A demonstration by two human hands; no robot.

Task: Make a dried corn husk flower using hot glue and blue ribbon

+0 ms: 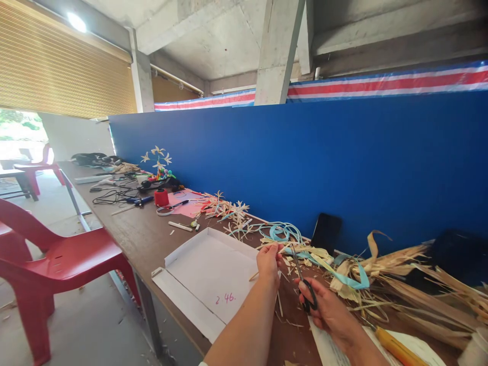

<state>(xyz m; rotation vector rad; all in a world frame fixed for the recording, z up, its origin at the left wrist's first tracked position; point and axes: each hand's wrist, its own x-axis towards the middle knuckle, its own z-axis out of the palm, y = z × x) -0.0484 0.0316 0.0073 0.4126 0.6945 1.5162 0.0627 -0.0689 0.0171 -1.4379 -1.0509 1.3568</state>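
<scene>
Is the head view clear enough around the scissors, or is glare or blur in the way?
Head view: scissors, left hand and right hand sharp, evenly lit, no glare; head view, far left, the doorway is blown out white and the ceiling lamp flares; the wide lens tilts the blue partition and stretches the edges.

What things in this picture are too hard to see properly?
1. Head view: whether the left hand grips anything; its own fingers cover it.
2. Head view: the handle loops of the scissors, partly covered by the right hand.
3. Head view: the yellow-handled tool, cut off by the bottom edge.
4. Head view: the dark heap far off on the left, too small to tell.
</scene>
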